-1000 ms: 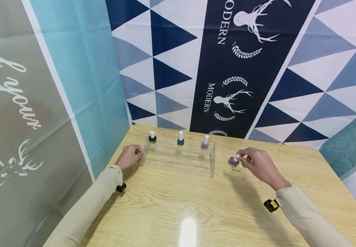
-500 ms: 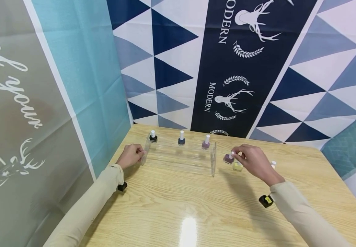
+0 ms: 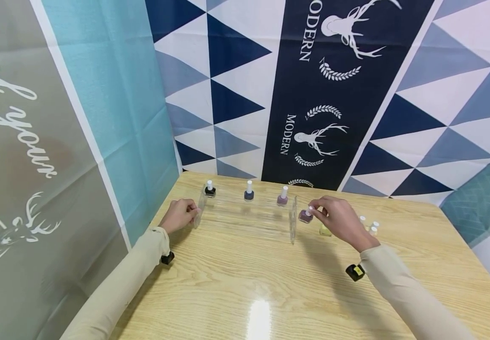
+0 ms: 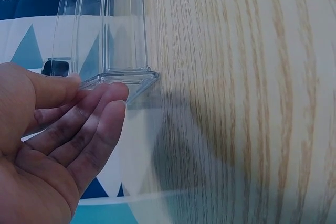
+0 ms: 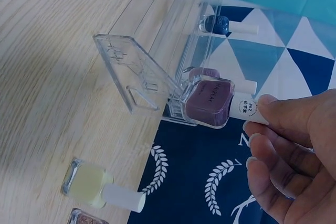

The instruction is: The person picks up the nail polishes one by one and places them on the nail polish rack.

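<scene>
Purple bottle (image 5: 210, 104) tilted; we pinch its cap (image 5: 243, 107) in our right hand (image 3: 338, 218). Clear rack (image 5: 123, 71) just left of it, long axis running left-right, left end pinched in our left hand (image 3: 178, 215).

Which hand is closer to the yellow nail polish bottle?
Right: the right hand is near the yellow bottle; the left hand pinches the far end of the clear rack.

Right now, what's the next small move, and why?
Probably carry the held purple bottle left over the clear rack: the right hand pinches its white cap just beside the rack's right end, and the left hand holds the other end.
</scene>
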A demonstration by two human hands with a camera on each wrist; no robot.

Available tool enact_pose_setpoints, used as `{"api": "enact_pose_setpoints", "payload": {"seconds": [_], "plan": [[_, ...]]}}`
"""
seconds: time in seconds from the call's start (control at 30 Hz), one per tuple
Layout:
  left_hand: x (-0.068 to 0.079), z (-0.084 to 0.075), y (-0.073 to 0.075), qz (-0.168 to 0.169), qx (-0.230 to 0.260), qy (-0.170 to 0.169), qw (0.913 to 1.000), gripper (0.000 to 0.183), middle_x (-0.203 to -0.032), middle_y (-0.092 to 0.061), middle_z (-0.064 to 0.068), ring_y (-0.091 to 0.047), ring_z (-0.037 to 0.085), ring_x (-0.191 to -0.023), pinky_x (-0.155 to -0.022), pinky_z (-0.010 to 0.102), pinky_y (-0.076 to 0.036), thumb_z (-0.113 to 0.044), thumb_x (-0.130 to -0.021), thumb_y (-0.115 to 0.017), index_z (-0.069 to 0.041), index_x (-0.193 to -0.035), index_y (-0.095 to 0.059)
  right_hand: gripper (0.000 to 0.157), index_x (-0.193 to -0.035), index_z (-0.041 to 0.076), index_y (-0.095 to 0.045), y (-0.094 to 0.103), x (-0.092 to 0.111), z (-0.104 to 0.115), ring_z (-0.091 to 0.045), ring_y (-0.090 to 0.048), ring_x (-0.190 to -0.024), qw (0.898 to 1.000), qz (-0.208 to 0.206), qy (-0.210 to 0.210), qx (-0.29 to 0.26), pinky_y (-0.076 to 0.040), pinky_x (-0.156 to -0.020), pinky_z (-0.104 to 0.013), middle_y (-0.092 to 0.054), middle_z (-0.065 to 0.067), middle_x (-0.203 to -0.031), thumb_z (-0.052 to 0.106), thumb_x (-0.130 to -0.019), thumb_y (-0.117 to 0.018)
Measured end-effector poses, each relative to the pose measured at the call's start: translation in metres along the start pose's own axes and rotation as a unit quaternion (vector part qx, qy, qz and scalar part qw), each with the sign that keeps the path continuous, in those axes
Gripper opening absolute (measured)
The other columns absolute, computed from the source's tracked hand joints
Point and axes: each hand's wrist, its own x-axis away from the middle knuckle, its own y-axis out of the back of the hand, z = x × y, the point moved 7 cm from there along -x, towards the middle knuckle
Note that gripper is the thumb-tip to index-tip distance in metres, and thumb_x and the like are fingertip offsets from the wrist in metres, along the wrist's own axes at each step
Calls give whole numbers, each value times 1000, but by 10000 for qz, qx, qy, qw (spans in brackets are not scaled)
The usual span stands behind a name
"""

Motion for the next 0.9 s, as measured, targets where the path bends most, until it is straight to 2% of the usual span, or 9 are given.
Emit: {"api": "enact_pose_setpoints", "payload": {"seconds": [0.4, 0.9], "plan": [[2, -3, 1, -45, -35, -132, 9999, 21, -68, -66, 1, -65, 19, -59, -52, 32, -50, -16, -103, -66, -3, -87, -70, 6, -98, 6, -78, -6, -10, 12, -9, -56, -65, 9996, -138, 238, -80, -50, -62, -34, -70, 0, -83, 8, -92, -78], [2, -1, 1, -47, 23, -153, 9999, 21, -70, -68, 5, -66, 19, -60, -53, 31, -50, -15, -103, -66, -3, -86, -69, 6, -99, 7, -78, -14, -27, 31, -9, -55, -65, 9988, -125, 400, -265, -48, -61, -34, -69, 3, -81, 8, -93, -78]]}}
